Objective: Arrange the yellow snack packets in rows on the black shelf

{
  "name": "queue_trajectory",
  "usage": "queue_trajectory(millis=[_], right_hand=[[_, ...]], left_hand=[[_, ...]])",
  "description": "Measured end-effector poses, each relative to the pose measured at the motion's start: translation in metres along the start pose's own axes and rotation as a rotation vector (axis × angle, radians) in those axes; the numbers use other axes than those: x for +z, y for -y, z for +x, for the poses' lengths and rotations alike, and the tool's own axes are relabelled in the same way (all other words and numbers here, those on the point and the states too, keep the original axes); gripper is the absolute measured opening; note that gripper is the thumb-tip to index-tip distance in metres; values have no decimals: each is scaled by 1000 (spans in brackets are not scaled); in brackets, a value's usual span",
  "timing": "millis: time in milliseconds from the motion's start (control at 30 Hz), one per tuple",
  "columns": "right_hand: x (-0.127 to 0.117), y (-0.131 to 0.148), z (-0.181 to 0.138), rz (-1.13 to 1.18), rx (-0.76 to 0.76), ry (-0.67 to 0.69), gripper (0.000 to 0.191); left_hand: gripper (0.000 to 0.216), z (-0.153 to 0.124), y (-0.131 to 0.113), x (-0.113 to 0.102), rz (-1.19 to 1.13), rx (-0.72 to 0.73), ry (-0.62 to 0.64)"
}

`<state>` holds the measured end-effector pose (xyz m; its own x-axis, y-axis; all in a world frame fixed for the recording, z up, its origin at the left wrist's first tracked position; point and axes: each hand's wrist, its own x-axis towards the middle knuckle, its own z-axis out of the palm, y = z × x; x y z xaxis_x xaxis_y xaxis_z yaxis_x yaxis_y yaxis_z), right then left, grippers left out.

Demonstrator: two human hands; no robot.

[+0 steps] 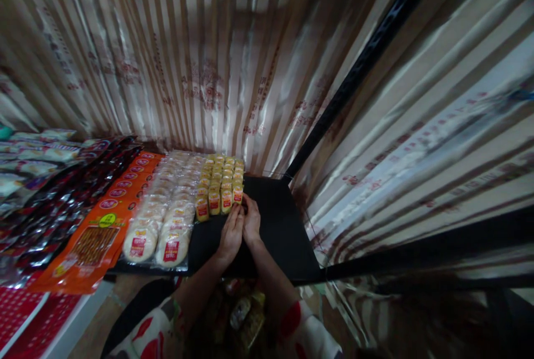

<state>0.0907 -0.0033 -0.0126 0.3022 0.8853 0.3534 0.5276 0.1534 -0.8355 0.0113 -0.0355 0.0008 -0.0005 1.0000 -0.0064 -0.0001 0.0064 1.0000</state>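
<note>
Both hands rest side by side on the black shelf (pixel 279 225), at the front of several rows of small yellow snack packets (pixel 220 181). My left hand (pixel 231 234) lies with its fingers reaching up to the front-row packets. My right hand (pixel 251 220) touches the packet at the right end of the front row (pixel 237 194), fingers curled close against it. Whether either hand actually grips a packet is hidden by the fingers.
Left of the yellow packets lie two rows of round white cakes in clear wrappers (pixel 171 208), then orange packs (pixel 112 214) and dark red packs (pixel 62 197). A striped plastic curtain (pixel 208 58) hangs behind and to the right. A bag of packets (pixel 246 314) sits below, near my body.
</note>
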Motion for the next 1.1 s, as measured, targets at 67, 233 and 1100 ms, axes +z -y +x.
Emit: queue_trajectory(millis=[67,233,1100], right_hand=[[0,1,0,0,2,-2,48],[-2,7,-3,-6,20,12,52],[-22,8,-241,-162,97,399,27]], left_hand=[[38,-2,-5,-1,42,-7,9],[36,-13,-16,-7,112,2,10],[28,-194,50,-87,587,-488,-32]])
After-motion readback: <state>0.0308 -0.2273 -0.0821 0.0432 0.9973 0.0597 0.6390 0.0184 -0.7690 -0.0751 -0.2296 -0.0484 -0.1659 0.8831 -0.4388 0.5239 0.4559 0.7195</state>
